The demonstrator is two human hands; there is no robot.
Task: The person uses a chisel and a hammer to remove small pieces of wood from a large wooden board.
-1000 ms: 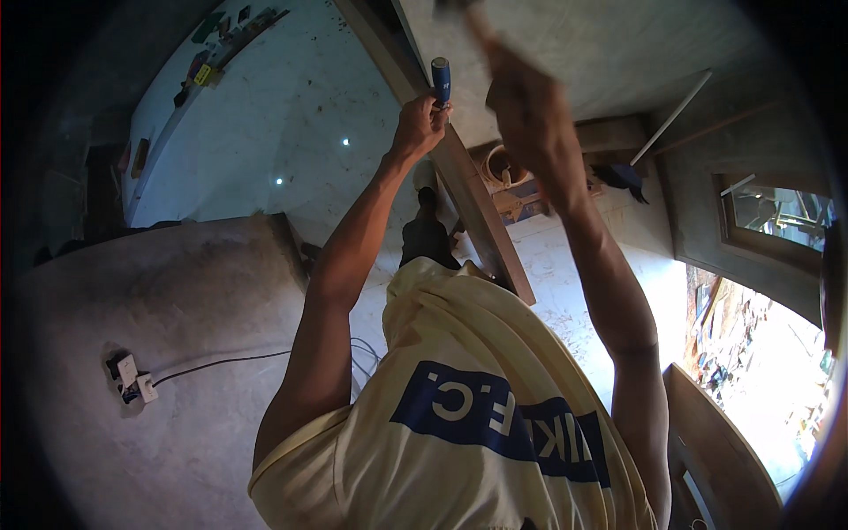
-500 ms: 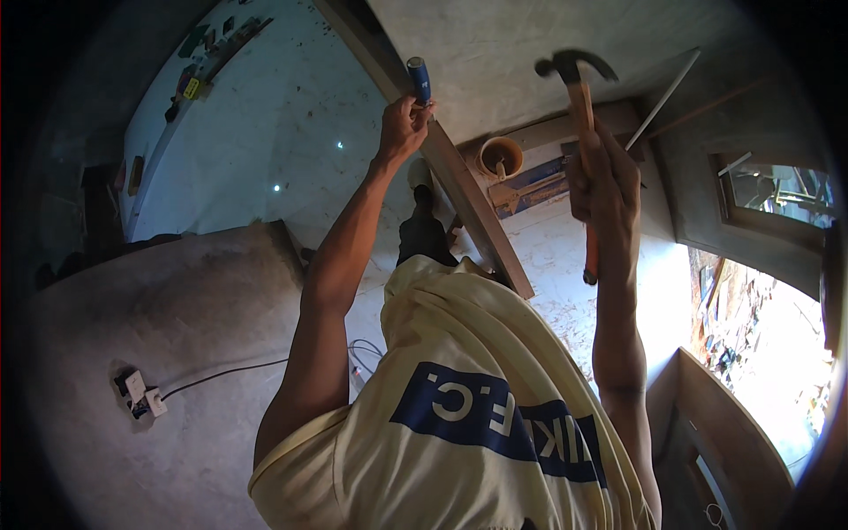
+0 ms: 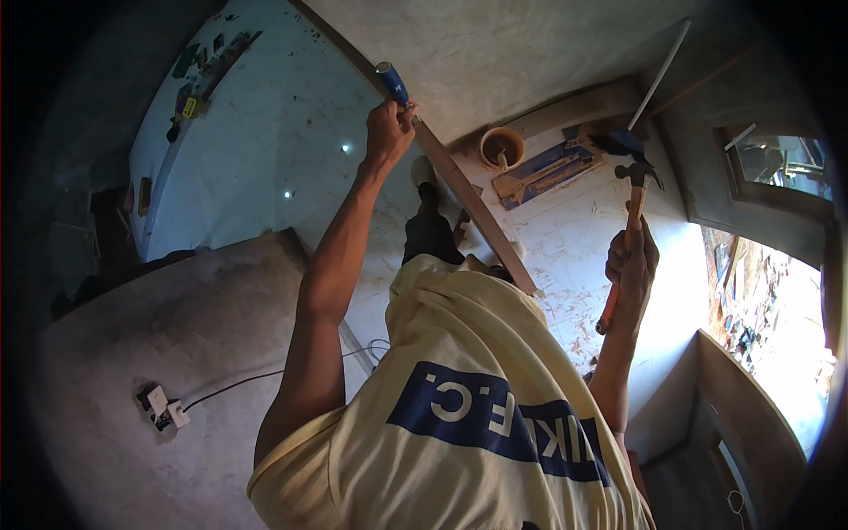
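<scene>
My left hand [image 3: 387, 137] is closed round a chisel with a blue handle [image 3: 394, 85]. Its lower end meets the long wooden beam [image 3: 473, 201] that runs slantwise in front of me; my fingers partly hide the blade. Off to the right, well apart from the beam, my right hand [image 3: 632, 265] grips a claw hammer [image 3: 635, 199] by its orange and wood-coloured handle, head up.
Beyond the beam stand a round bucket [image 3: 500, 148] and a blue and tan board-like piece [image 3: 549, 171] on a floor strewn with shavings. A white pole [image 3: 661, 75] leans at the far right. Plugs with a cord [image 3: 163, 406] are at the lower left.
My right hand with the hammer has swung down and to the right, away from the chisel. My left hand still holds the chisel at the beam; the view has shifted slightly.
</scene>
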